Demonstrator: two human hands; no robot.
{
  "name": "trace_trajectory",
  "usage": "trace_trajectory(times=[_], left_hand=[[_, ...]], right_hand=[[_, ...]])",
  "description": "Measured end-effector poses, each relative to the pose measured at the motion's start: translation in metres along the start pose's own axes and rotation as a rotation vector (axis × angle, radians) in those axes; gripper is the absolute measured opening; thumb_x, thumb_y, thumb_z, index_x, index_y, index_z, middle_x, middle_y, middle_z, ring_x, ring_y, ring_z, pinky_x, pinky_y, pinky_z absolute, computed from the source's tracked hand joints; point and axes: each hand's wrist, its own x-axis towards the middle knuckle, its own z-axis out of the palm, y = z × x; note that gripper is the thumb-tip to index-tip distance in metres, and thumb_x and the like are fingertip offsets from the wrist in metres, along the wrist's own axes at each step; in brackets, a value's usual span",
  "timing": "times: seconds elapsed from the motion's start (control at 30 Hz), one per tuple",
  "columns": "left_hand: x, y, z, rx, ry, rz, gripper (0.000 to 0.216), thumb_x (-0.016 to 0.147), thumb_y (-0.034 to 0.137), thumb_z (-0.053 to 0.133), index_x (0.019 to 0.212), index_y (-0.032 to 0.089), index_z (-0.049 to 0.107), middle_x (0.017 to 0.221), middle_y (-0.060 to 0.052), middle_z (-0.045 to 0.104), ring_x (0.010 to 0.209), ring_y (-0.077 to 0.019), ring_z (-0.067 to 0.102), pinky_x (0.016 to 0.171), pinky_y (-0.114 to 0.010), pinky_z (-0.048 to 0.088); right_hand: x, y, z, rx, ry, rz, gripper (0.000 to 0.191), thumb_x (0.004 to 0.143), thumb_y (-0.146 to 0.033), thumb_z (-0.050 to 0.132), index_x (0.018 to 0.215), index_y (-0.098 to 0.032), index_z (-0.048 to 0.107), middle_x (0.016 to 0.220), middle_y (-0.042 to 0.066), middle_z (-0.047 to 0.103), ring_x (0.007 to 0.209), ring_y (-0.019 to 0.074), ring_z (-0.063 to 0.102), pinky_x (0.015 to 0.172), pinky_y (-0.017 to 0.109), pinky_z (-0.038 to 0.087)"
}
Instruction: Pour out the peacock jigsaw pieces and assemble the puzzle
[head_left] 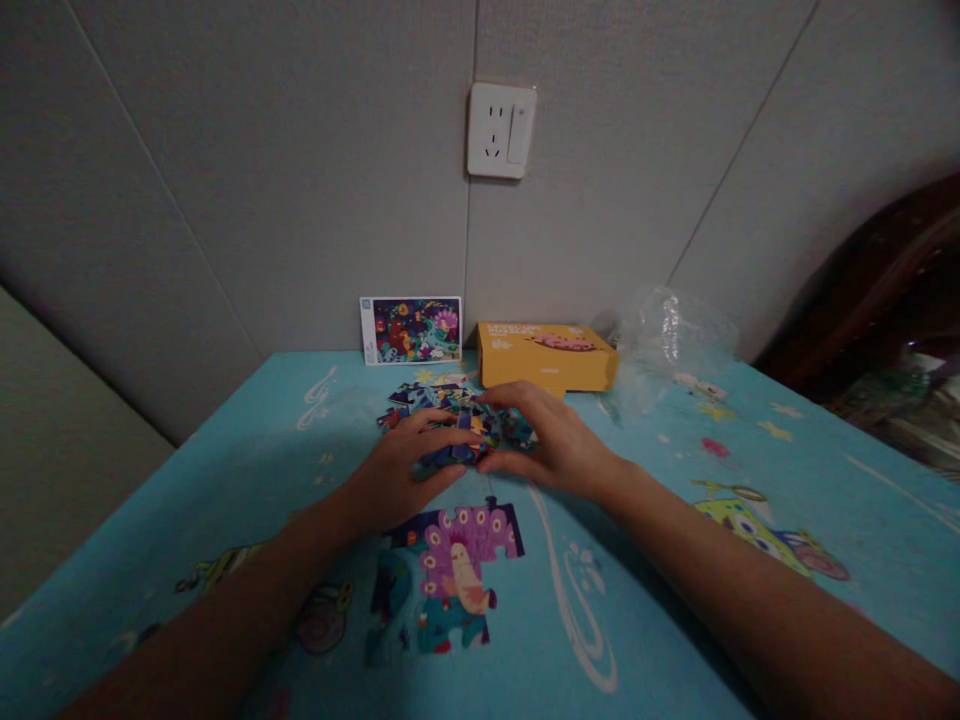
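A heap of loose jigsaw puzzle pieces (446,398), mostly dark blue with bits of other colours, lies on the blue cloth in front of me. My left hand (409,470) rests at its left side, fingers stretched out and apart over the pieces. From the right, my right hand (551,440) curves around the heap, with a gap between thumb and fingers. Some pieces between the hands are partly hidden by my fingers. Closer to me lies a joined puzzle section (461,570) showing a pink creature with round spots; its left part is dark teal.
A picture card (416,332) leans against the wall behind the heap. Beside it are a yellow puzzle box (547,360) and a crumpled clear plastic bag (667,340). A wall socket (501,130) is above. The patterned tablecloth (660,620) covers the table.
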Motion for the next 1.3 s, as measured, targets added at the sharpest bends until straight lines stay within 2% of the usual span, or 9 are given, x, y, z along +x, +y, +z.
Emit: trace_trajectory(times=[0.1,0.27,0.57,0.67,0.8,0.93,1.07,1.17,1.3], left_hand=[[0.002,-0.002,-0.001,0.036,0.053,-0.081,0.031,0.086,0.029,0.058,0.117,0.028,0.064,0.122,-0.007,0.059,0.115,-0.0229,0.057,0.099,-0.043,0.046],[0.005,-0.005,-0.003,0.02,0.099,-0.125,0.031,0.085,0.029,0.059,0.116,0.025,0.064,0.115,-0.006,0.062,0.108,-0.0214,0.06,0.098,-0.042,0.046],[0.004,-0.001,-0.002,-0.012,0.103,-0.131,0.04,0.083,0.036,0.062,0.122,0.027,0.063,0.105,-0.004,0.066,0.098,-0.0198,0.063,0.091,-0.038,0.05],[0.002,0.002,-0.002,-0.109,0.047,-0.111,0.039,0.084,0.039,0.06,0.121,0.027,0.065,0.103,-0.003,0.071,0.094,-0.0191,0.066,0.089,-0.035,0.051],[0.0,0.005,0.003,-0.23,0.051,-0.216,0.049,0.079,0.045,0.064,0.122,0.022,0.065,0.108,-0.002,0.073,0.098,-0.0223,0.067,0.092,-0.037,0.052],[0.002,0.007,0.01,-0.23,0.1,-0.282,0.042,0.079,0.041,0.063,0.115,0.021,0.069,0.101,0.0,0.075,0.09,-0.0203,0.069,0.084,-0.033,0.055],[0.006,0.007,0.007,-0.137,0.205,-0.33,0.034,0.082,0.037,0.058,0.109,0.02,0.07,0.097,-0.001,0.075,0.083,-0.0182,0.069,0.079,-0.029,0.055],[0.009,0.003,0.001,-0.079,0.336,-0.372,0.043,0.082,0.036,0.058,0.122,0.019,0.062,0.107,-0.003,0.072,0.085,-0.0175,0.068,0.08,-0.028,0.054],[0.01,-0.008,-0.002,-0.056,0.43,-0.495,0.06,0.083,0.033,0.058,0.139,0.017,0.044,0.097,-0.004,0.069,0.067,-0.0151,0.063,0.069,-0.028,0.053]], right_hand=[[-0.001,0.014,-0.009,-0.212,-0.04,0.17,0.065,0.075,-0.055,0.07,0.124,-0.017,0.05,0.118,0.015,0.061,0.111,0.0306,0.056,0.094,0.045,0.045],[-0.006,0.036,-0.013,-0.332,-0.347,0.375,0.053,0.074,-0.045,0.07,0.117,-0.014,0.06,0.105,0.016,0.067,0.093,0.0302,0.063,0.08,0.04,0.048],[-0.005,0.015,-0.004,-0.13,-0.024,0.238,0.072,0.079,-0.048,0.066,0.14,-0.018,0.041,0.118,0.015,0.064,0.101,0.0273,0.062,0.088,0.043,0.049],[-0.003,-0.004,0.006,0.008,-0.089,0.112,0.08,0.082,-0.048,0.063,0.147,-0.017,0.029,0.116,0.013,0.064,0.099,0.0243,0.063,0.085,0.038,0.051],[-0.001,-0.015,0.015,0.04,-0.111,0.152,0.085,0.083,-0.048,0.063,0.15,-0.014,0.023,0.108,0.013,0.066,0.093,0.0242,0.064,0.079,0.035,0.052],[0.001,-0.01,0.013,0.086,-0.129,0.198,0.095,0.078,-0.052,0.069,0.152,-0.021,0.018,0.119,0.014,0.064,0.102,0.0269,0.063,0.085,0.039,0.051],[0.0,0.009,-0.003,-0.083,-0.119,0.221,0.085,0.073,-0.058,0.071,0.143,-0.021,0.038,0.122,0.015,0.062,0.106,0.0295,0.06,0.09,0.044,0.048],[-0.005,0.03,-0.019,-0.302,-0.245,0.371,0.065,0.075,-0.063,0.065,0.119,-0.015,0.062,0.109,0.016,0.065,0.098,0.0313,0.062,0.085,0.044,0.048],[-0.011,0.051,-0.028,-0.352,-0.382,0.427,0.057,0.075,-0.065,0.063,0.107,-0.018,0.07,0.107,0.014,0.065,0.095,0.0292,0.064,0.084,0.039,0.048]])
